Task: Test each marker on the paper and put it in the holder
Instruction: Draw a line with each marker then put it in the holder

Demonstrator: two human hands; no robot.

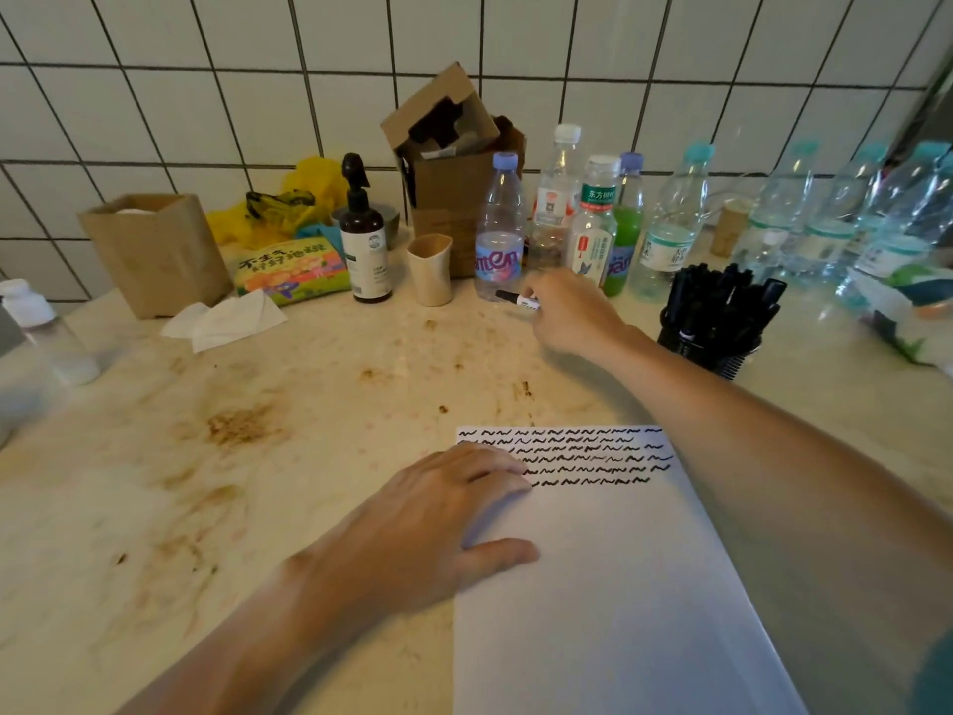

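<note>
A white sheet of paper [619, 585] lies on the stained counter, with several rows of black squiggles across its top. My left hand [438, 523] rests flat on the paper's left edge, fingers straight. Far back, in front of the bottles, my right hand [572, 312] grips a black marker [515, 298] with a white label, its capped end pointing left. A black mesh holder [714, 332] stands just right of that hand, packed with several black markers.
A row of plastic bottles [593, 219] lines the tiled wall. A beige cup [430, 268], a brown pump bottle [365, 240], a cardboard box [454, 167], a paper bag [154, 250], a snack packet [289, 268] and tissues [227, 319] stand at the back left.
</note>
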